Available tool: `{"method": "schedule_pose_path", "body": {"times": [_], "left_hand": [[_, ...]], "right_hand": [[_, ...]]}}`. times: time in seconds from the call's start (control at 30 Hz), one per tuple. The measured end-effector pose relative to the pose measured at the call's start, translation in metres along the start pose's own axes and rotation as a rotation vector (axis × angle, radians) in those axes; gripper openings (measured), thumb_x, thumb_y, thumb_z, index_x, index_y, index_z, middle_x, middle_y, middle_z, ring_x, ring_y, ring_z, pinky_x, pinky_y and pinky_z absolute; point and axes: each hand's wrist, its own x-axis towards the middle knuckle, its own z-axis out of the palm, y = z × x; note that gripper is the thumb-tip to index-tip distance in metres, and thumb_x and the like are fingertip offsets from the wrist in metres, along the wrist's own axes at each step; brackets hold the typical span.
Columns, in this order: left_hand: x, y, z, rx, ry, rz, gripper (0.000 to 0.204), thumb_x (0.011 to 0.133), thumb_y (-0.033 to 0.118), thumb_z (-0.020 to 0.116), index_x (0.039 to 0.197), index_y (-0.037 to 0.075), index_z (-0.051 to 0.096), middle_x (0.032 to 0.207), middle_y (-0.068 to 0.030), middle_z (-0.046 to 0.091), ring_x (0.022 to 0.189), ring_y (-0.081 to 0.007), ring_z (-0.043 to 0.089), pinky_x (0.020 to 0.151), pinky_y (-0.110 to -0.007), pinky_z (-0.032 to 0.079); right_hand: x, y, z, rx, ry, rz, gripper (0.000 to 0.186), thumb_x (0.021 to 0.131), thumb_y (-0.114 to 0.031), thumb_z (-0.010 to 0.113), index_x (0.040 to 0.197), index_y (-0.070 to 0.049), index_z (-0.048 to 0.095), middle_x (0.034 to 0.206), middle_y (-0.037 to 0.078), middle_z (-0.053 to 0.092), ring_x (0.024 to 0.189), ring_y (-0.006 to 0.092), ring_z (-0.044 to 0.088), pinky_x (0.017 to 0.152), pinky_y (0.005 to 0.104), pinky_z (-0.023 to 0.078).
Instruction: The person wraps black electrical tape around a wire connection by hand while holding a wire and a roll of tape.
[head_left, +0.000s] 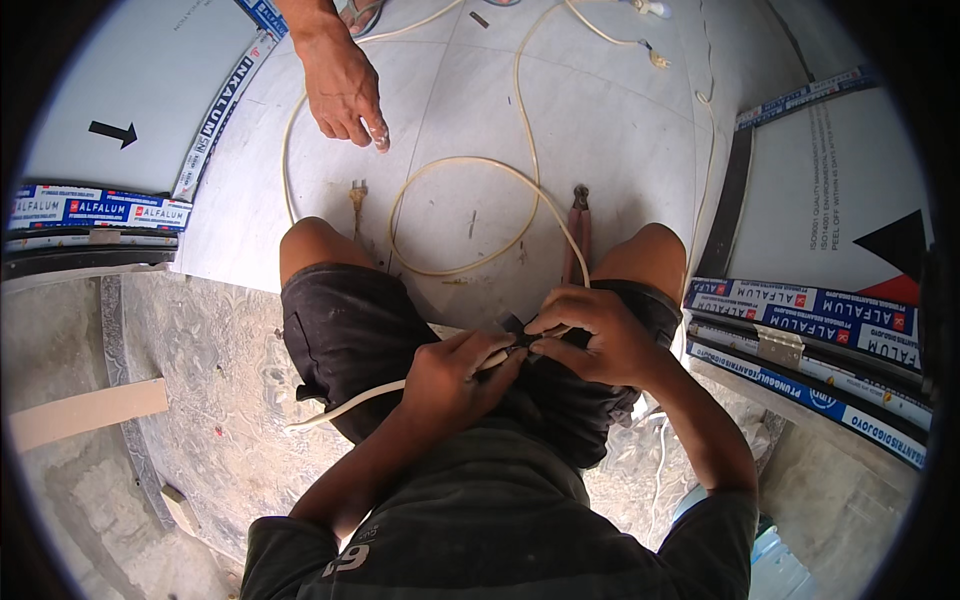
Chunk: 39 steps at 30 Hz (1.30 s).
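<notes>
Above my lap, both hands meet at a black-wrapped stretch of a cream electric cable. My left hand is closed on the cable, whose loose length runs out to the left past my thigh. Thumb and fingers of my right hand pinch the other side of the dark joint, where the cable comes down from the loop on the floor. A small black piece that looks like tape sticks up between the hands. Fingertips partly hide the joint. Beyond my right knee lie red-handled pliers.
A co-worker's hand reaches in from the far left. A two-pin plug lies near my left knee, another plug at the far right. Stacked panels with blue-and-white edging flank both sides. The cable loop rests on white tiles.
</notes>
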Motion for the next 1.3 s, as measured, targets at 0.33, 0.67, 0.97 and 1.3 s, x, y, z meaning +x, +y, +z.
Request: {"method": "schedule_pose_path", "body": {"times": [0.33, 0.67, 0.97, 1.3], "left_hand": [[-0.003, 0.003, 0.005, -0.055, -0.016, -0.031, 0.018, 0.085, 0.005, 0.086, 0.098, 0.002, 0.074, 0.092, -0.0146, 0.078, 0.081, -0.0250, 0.081, 0.068, -0.032, 0.063], [-0.011, -0.001, 0.014, -0.025, -0.044, 0.066, 0.019, 0.087, 0.012, 0.083, 0.103, 0.006, 0.074, 0.096, -0.0088, 0.077, 0.076, -0.0288, 0.078, 0.064, -0.038, 0.062], [-0.014, 0.004, 0.022, -0.029, -0.068, 0.078, 0.018, 0.085, 0.010, 0.084, 0.095, 0.006, 0.070, 0.083, -0.0093, 0.073, 0.067, -0.0303, 0.074, 0.057, -0.041, 0.060], [0.002, 0.006, 0.012, -0.109, 0.028, -0.054, 0.016, 0.088, 0.008, 0.083, 0.093, 0.001, 0.070, 0.080, -0.0132, 0.074, 0.068, -0.0278, 0.076, 0.056, -0.037, 0.058]], "right_hand": [[0.025, -0.001, 0.008, 0.019, -0.037, 0.382, 0.035, 0.097, -0.029, 0.078, 0.106, 0.004, 0.073, 0.082, 0.017, 0.075, 0.082, 0.0287, 0.077, 0.077, 0.0360, 0.058], [0.042, -0.004, 0.018, -0.184, -0.155, 0.465, 0.046, 0.085, -0.026, 0.083, 0.118, 0.004, 0.070, 0.083, 0.017, 0.076, 0.076, 0.0269, 0.076, 0.070, 0.0385, 0.058], [0.038, -0.011, 0.007, -0.110, -0.127, 0.546, 0.044, 0.085, -0.020, 0.076, 0.121, 0.002, 0.066, 0.077, 0.013, 0.072, 0.070, 0.0215, 0.071, 0.068, 0.0349, 0.055], [-0.023, -0.073, 0.007, -0.056, 0.256, 0.274, 0.058, 0.075, 0.001, 0.076, 0.132, -0.002, 0.063, 0.093, 0.011, 0.069, 0.076, 0.0235, 0.069, 0.072, 0.0341, 0.056]]}}
